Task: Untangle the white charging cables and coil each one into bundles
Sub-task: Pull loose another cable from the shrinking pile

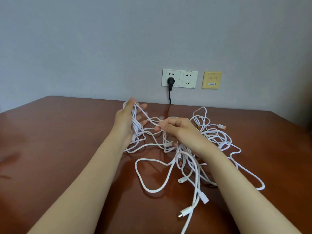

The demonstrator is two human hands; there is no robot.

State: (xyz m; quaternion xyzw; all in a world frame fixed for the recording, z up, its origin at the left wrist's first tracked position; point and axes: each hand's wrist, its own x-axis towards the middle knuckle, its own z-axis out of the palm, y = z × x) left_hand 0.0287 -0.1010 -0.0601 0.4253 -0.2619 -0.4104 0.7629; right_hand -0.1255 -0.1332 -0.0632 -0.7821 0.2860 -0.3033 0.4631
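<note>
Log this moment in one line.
step: untangling | left hand: white charging cable loops over straight fingers | right hand: pinches one strand | rest: tangled on glossy brown table | bundles: none

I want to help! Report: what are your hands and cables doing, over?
Left hand open, loops draped round it. Right hand pinches one strand. Thin white charging cables mostly tangled on glossy brown wooden table.

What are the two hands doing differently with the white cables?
The left hand is spread, fingers straight, with cable loops hung around it; the right hand curls its fingers and pinches one strand. The left hand stands upright; the right hand lies palm down. Both touch the white cables.
</note>
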